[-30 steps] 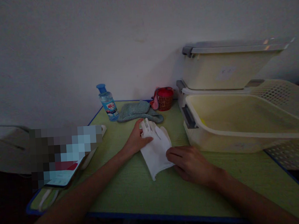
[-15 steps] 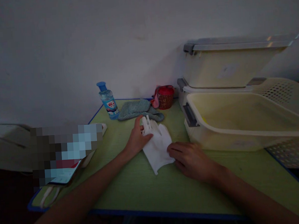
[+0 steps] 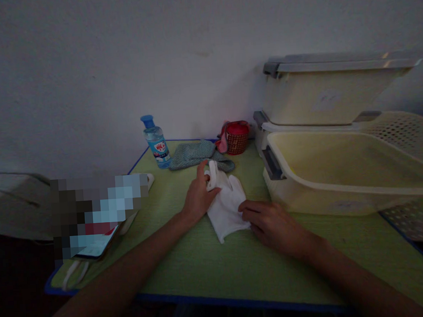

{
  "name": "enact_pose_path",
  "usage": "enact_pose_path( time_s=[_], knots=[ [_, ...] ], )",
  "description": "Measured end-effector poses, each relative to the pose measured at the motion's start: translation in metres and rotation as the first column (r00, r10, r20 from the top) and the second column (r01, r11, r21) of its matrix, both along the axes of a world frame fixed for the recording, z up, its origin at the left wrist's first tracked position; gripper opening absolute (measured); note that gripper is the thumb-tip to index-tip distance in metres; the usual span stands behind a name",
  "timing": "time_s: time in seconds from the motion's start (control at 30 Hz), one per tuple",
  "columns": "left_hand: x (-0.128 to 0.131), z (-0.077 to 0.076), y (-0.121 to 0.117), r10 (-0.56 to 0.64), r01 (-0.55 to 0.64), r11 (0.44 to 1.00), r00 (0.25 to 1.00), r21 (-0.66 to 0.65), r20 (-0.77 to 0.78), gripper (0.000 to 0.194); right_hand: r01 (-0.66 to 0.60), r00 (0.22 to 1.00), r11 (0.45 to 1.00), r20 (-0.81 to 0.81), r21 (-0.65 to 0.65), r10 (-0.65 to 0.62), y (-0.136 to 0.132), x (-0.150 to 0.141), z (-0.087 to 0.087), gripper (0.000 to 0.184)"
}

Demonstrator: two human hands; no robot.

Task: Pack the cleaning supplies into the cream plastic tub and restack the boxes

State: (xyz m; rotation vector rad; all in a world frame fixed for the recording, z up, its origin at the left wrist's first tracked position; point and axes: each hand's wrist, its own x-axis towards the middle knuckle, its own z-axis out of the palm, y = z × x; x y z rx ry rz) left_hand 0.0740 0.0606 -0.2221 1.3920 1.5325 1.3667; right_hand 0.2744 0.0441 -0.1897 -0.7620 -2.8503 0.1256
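Observation:
A white cloth glove (image 3: 227,208) lies in front of me, its cuff toward me and its thumb pointing away. My left hand (image 3: 200,191) is closed around the far end, where the glove's fingers are bunched and folded up. At the glove's right edge near the cuff, my right hand (image 3: 263,220) pinches the fabric between fingertips. Behind the glove is a crumpled grey-blue mesh cloth (image 3: 193,155).
A blue-capped bottle (image 3: 158,145) and a small red woven basket (image 3: 237,138) stand at the back of the green table (image 3: 204,273). Cream plastic bins (image 3: 318,202) fill the right side. On the left a phone (image 3: 95,247) is propped, its screen partly blurred out.
The glove's finger end looks more bunched in my left hand than before. My right hand keeps its pinch on the edge. The whole view has shifted slightly.

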Motion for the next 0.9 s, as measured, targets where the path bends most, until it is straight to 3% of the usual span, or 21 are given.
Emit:
enact_pose_path(
  time_s=[0.13, 0.37, 0.6, 0.73, 0.9],
  knots=[
    [-0.0012, -0.0013, 0.0003, 0.010, -0.010, 1.000, 1.000, 0.008, -0.004, 0.079, 0.036, 0.998, 0.999, -0.051, -0.018, -0.037, 0.0014, 0.0009, -0.0016, 0.022],
    [-0.0036, -0.0027, 0.0038, 0.005, -0.004, 1.000, 0.999, 0.020, -0.033, 0.076, -0.011, 1.000, 1.000, 0.013, 0.003, 0.011, -0.0005, 0.0005, 0.0024, 0.022],
    [-0.0064, 0.0026, 0.0050, -0.042, 0.045, 0.998, 0.995, -0.034, 0.093, 0.081, -0.019, 0.998, 0.999, 0.062, -0.037, 0.021, -0.0019, 0.0007, 0.0069, 0.023],
    [-0.0066, 0.0013, 0.0061, -0.081, 0.083, 0.995, 0.996, 0.062, -0.032, 0.081, -0.045, 0.995, 0.999, 0.089, -0.021, 0.047, -0.0015, 0.0014, 0.0057, 0.022],
    [-0.0062, -0.0042, 0.0069, 0.024, 0.002, 0.995, 0.962, 0.097, -0.272, 0.080, -0.053, 0.995, 0.999, 0.089, -0.007, 0.053, -0.0010, 0.0022, 0.0045, 0.023]
  ],
)
